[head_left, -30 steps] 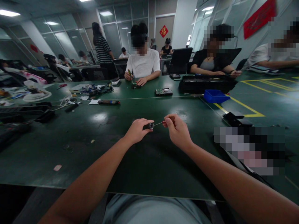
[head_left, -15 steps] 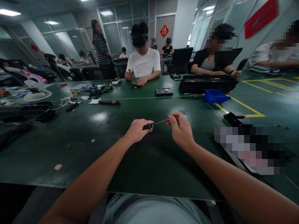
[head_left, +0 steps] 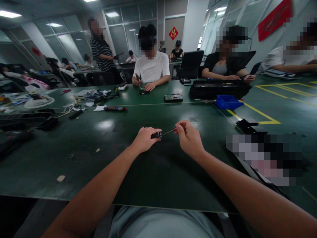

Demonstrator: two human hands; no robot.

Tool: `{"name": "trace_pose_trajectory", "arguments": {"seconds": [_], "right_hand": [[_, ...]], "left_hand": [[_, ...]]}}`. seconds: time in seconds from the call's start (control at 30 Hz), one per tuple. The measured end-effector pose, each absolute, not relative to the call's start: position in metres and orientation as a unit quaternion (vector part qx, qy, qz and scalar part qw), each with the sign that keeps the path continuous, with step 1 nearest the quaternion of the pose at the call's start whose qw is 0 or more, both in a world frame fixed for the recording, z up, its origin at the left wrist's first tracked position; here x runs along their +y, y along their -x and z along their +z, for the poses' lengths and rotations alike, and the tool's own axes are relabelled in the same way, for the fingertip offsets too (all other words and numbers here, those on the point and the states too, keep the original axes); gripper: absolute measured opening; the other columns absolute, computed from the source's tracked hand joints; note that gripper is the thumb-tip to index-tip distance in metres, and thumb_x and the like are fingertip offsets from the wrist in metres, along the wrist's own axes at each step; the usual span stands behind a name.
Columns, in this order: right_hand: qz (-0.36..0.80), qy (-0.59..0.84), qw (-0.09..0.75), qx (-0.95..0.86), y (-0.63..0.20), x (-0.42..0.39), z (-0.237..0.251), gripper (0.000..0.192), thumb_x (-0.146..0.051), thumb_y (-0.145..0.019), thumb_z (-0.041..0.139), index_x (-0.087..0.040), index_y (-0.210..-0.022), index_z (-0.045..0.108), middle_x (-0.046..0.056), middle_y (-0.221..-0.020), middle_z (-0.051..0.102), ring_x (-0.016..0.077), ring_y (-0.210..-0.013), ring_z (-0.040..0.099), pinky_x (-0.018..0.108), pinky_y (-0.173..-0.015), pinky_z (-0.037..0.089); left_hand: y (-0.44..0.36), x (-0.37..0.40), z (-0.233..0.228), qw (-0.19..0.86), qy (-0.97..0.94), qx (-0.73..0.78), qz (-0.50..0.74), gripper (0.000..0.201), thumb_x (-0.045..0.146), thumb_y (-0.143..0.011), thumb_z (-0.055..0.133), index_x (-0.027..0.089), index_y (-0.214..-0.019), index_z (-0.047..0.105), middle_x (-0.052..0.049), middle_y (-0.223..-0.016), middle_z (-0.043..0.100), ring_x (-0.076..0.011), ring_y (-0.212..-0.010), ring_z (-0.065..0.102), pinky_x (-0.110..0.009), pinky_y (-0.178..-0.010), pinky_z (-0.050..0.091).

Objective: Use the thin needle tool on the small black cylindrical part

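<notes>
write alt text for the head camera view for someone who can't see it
The left hand grips a short black cylindrical handle with a silver end while the right hand pinches a thin metal rod pointing at that end, above a dark green table. Other people work opposite.

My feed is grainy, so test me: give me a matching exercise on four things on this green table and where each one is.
Things:
1 black handle
2 thin bit
3 blue bin
4 white fan

Places:
A far left of the table
B in the left hand
C right, by the yellow lines
D pinched by the right hand

Pairs: 1-B, 2-D, 3-C, 4-A
</notes>
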State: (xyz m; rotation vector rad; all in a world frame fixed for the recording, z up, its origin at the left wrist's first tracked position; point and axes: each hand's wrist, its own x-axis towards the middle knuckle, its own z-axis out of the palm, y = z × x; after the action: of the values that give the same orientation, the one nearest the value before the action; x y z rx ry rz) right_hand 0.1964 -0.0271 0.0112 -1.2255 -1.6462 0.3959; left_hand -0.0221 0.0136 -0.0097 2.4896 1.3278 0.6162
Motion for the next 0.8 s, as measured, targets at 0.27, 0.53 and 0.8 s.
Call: {"name": "trace_pose_trajectory", "arguments": {"seconds": [0.27, 0.53, 0.8], "right_hand": [[0.15, 0.525, 0.485, -0.683, -0.197, -0.027, 0.014, 0.017, -0.033, -0.097, 0.045, -0.021, -0.093, 0.056, 0.005, -0.078, 0.069, 0.021, -0.073, 0.067, 0.033, -0.068, 0.046], [0.155, 0.53, 0.479, -0.682, -0.197, -0.027, 0.014, 0.018, -0.034, -0.097, 0.045, -0.021, -0.093, 0.058, 0.005, -0.078, 0.069, 0.021, -0.074, 0.066, 0.033, -0.068, 0.045], [0.164, 0.527, 0.471, -0.689, -0.198, -0.027, 0.014, 0.018, -0.034, -0.098, 0.045, -0.022, -0.093, 0.058, 0.005, -0.08, 0.07, 0.0214, -0.075, 0.067, 0.033, -0.068, 0.045]], "left_hand": [[0.021, 0.011, -0.008, 0.193, -0.827, 0.458, 0.265, 0.038, 0.026, -0.086, 0.071, 0.025, -0.124, 0.068, -0.006, -0.119, 0.068, -0.0253, -0.11, 0.062, -0.041, -0.1, 0.044], [0.02, 0.015, -0.009, 0.342, -0.691, 0.468, 0.432, 0.043, 0.029, -0.088, 0.067, 0.024, -0.13, 0.061, -0.009, -0.123, 0.065, -0.0241, -0.112, 0.062, -0.039, -0.1, 0.046], [0.015, 0.017, 0.003, 0.504, -0.539, 0.467, 0.487, 0.028, 0.044, -0.092, 0.059, 0.018, -0.103, 0.057, -0.003, -0.082, 0.057, -0.0104, -0.06, 0.051, -0.021, -0.05, 0.038]]}}
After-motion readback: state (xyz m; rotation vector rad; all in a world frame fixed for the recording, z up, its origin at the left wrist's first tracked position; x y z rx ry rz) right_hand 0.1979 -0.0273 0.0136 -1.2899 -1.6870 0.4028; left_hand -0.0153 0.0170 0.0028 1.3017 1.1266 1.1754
